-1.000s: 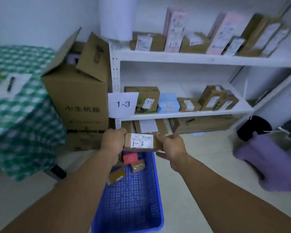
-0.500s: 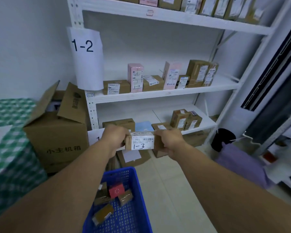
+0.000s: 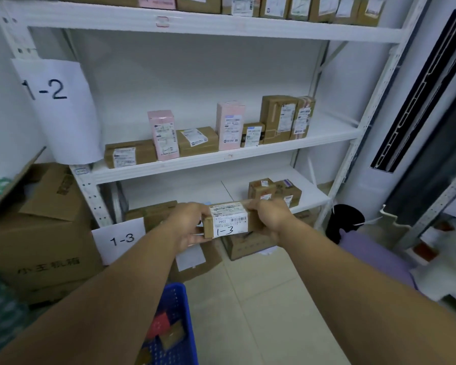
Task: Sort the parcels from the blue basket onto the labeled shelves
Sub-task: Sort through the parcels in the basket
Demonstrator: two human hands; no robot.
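With left hand and right hand gripping opposite short ends of parcel, treat as likely light, rigid cardboard; hold by ends, label up, for 1-3 shelf.

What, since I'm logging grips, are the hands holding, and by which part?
The brown parcel marked 1-3, by its two ends: left hand on the left end, right hand on the right.
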